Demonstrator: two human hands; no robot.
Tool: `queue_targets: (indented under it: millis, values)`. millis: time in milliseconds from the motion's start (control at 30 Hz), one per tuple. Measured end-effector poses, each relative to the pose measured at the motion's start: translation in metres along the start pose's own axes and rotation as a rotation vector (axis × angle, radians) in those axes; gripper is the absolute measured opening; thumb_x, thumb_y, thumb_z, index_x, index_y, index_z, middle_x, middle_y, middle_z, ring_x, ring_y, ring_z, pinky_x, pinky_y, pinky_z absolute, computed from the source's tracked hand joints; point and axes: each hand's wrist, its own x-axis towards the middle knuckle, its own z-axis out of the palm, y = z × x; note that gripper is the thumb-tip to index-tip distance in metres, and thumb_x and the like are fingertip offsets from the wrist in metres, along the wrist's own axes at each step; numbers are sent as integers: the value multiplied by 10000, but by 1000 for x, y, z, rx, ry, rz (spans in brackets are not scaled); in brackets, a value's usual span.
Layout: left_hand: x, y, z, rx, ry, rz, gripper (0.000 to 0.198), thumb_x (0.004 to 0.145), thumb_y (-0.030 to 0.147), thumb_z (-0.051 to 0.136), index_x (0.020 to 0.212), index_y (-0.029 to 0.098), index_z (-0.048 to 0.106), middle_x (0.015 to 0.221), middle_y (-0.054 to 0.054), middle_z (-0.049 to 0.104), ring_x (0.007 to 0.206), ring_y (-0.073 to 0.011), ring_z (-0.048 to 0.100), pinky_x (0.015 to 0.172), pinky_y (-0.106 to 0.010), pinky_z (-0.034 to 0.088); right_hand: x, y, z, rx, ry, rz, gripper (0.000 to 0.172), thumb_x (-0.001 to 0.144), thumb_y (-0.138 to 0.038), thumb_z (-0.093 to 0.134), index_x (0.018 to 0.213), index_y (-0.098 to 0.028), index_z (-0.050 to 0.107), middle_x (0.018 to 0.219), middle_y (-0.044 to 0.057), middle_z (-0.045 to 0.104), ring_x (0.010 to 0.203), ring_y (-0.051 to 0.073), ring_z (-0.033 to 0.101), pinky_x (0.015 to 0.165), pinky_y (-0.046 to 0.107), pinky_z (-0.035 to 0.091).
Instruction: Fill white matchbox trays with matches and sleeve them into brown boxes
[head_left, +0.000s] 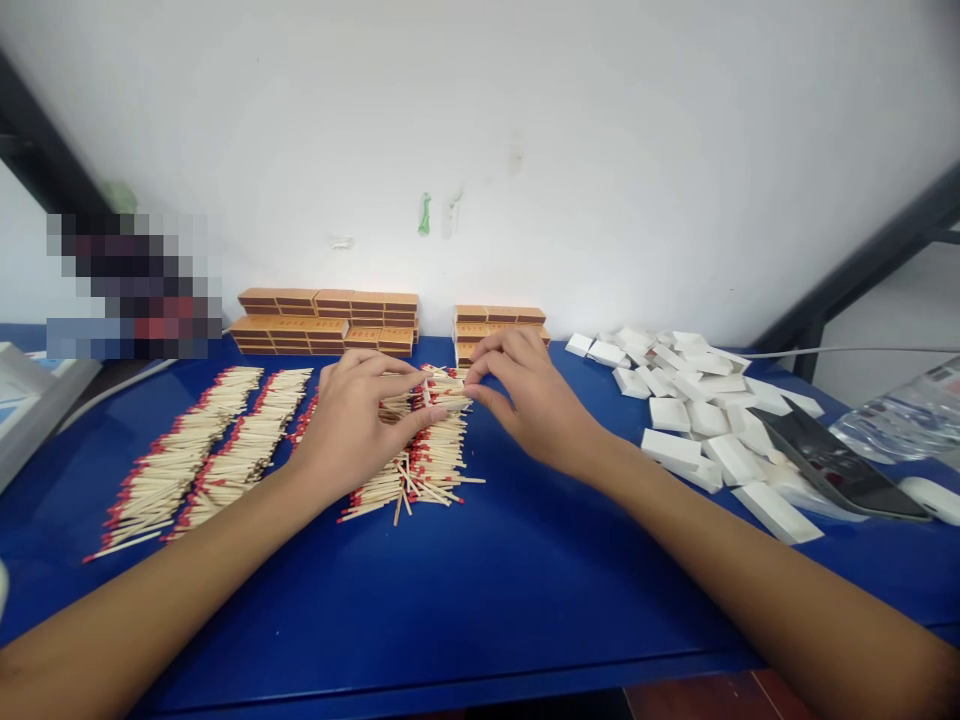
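Observation:
Both of my hands meet over a heap of red-tipped matches (431, 465) at the middle of a blue table (480, 590). My left hand (352, 420) is closed, its thumb and fingers pinching a small bundle of matches (442, 398). My right hand (525, 395) is closed on the other end of the same bundle, fingertips pressed together. Two long rows of matches (202, 450) lie to the left of my left hand.
Stacks of orange matchbox sleeves (326, 322) and a second stack of sleeves (480, 322) stand against the white wall. A pile of white inner trays (697, 410) lies at the right, with a dark phone (832, 460) and a clear plastic bag (900, 415) beyond it.

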Motion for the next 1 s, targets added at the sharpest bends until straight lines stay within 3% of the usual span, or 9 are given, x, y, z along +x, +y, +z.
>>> queue_targets:
  millis: [233,433,567,667,1000]
  values:
    - [-2,4,1,3,-33,60,385,908,564,824,1175,286,844,1207,-67,799,1212,-322,635,1072,-517,462,-3,-7,5,3,-43,-22,123,1078,-220,576,1003,-231,673,1217,122,661,1221,303,557,1030,463,465]
    - [1,0,-2,35,56,-49,392,921,578,799,1138,257,857,1164,-77,815,1148,-331,663,1041,-514,492,-1,24,8,71,187,0,170,1083,-229,546,1062,-214,714,1109,119,661,1139,294,577,1013,485,484]
    - [4,-4,-6,78,135,-101,368,923,544,804,1124,241,857,1156,-85,818,1136,-341,669,1025,-503,509,-6,49,16,-13,-26,55,251,1070,-213,537,1176,-197,764,1205,154,660,1207,327,560,1075,538,469]
    - [4,-5,-7,92,152,-95,346,925,506,814,1132,232,854,1147,-83,820,1125,-335,672,1017,-489,515,-10,54,21,-82,-134,58,289,1062,-215,547,1226,-186,783,1316,183,628,1284,355,528,1096,568,466]
    - [4,-7,-4,76,114,-76,371,931,531,805,1137,225,853,1166,-77,821,1145,-339,683,1039,-504,490,-9,47,24,-172,-166,67,275,1061,-219,554,1204,-201,788,1393,197,608,1356,391,498,1049,609,481]
